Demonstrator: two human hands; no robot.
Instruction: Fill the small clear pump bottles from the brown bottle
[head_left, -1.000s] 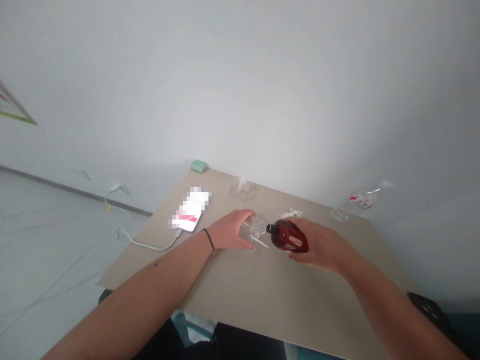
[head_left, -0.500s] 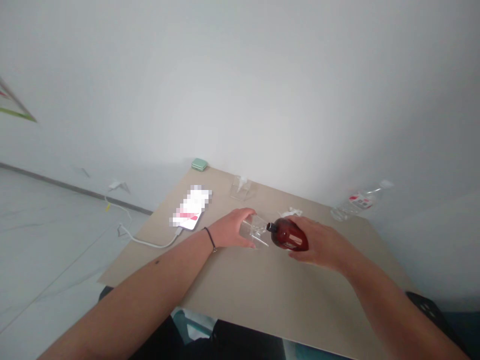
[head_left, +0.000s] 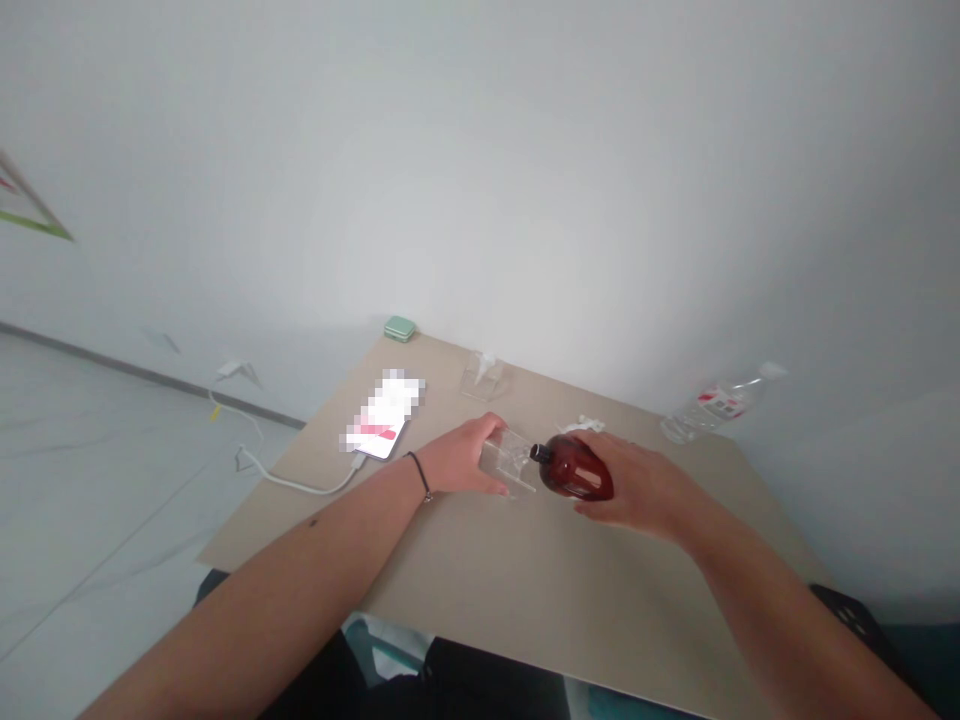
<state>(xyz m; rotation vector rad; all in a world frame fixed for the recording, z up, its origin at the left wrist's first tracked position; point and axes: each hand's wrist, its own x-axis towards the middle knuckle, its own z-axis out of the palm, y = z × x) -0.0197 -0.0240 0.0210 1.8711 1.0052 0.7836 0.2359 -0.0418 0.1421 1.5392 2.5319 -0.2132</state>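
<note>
My left hand (head_left: pixel 469 458) is wrapped round the left side of a clear square-looking container (head_left: pixel 511 462) over the middle of the table. In my right hand (head_left: pixel 637 480) is a dark red-brown bottle (head_left: pixel 579 470), tipped over on its side. Its black-looking neck points left, at the open edge of the container. I cannot tell whether any liquid runs out. Some white crumpled bits (head_left: pixel 586 424) lie just behind the bottle, partly hidden by it.
On the beige table (head_left: pixel 525 590), a phone (head_left: pixel 386 415) on a white charging cable (head_left: pixel 307 490) lies left. A green case (head_left: pixel 400 328) sits at the far left corner. At the back stand a clear holder (head_left: pixel 481 376) with white inside and a water bottle (head_left: pixel 720 402) near the wall.
Both hands hold almost the same pose. The dark red-brown bottle has shifted very slightly left, its neck a little nearer the clear container.
</note>
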